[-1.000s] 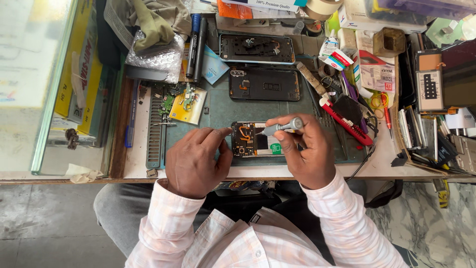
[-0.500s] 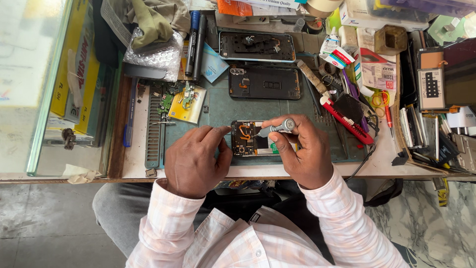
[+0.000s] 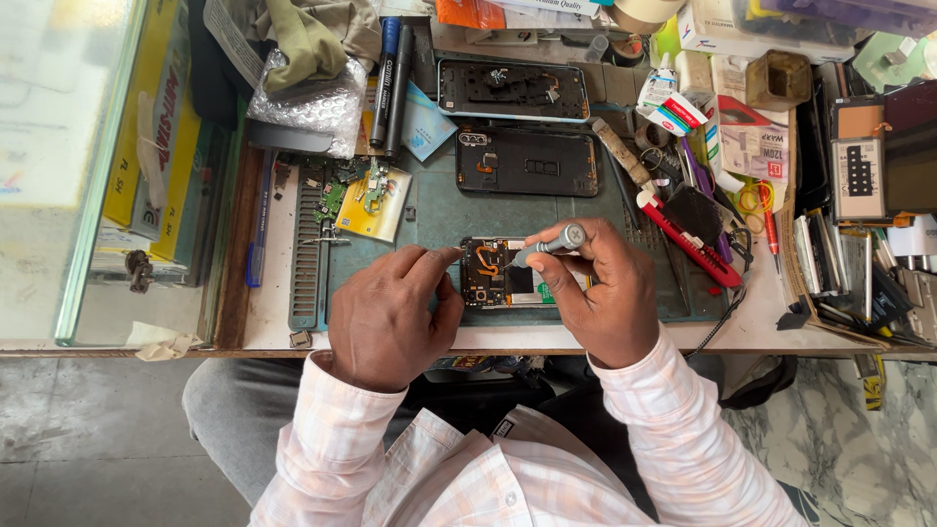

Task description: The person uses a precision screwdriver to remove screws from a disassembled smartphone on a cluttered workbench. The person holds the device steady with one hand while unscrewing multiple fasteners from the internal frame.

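An opened phone (image 3: 503, 275) with its board and orange flex cable bare lies on the green work mat (image 3: 434, 210) near the bench's front edge. My left hand (image 3: 390, 317) rests on the phone's left end, fingers curled, steadying it. My right hand (image 3: 600, 293) grips a small grey-handled screwdriver (image 3: 549, 244), its tip down on the phone's board near the middle. Both wrists wear pale pink checked sleeves.
Two more opened phone backs (image 3: 527, 161) lie further back on the mat. A yellow card with small parts (image 3: 371, 200) sits to the left, a red-handled tool (image 3: 688, 244) to the right. Boxes, markers, bubble wrap and tools crowd the back and right. A glass panel (image 3: 88, 166) stands at left.
The screwdriver's handle has tilted slightly in my right hand. The left hand and phone stay where they were.
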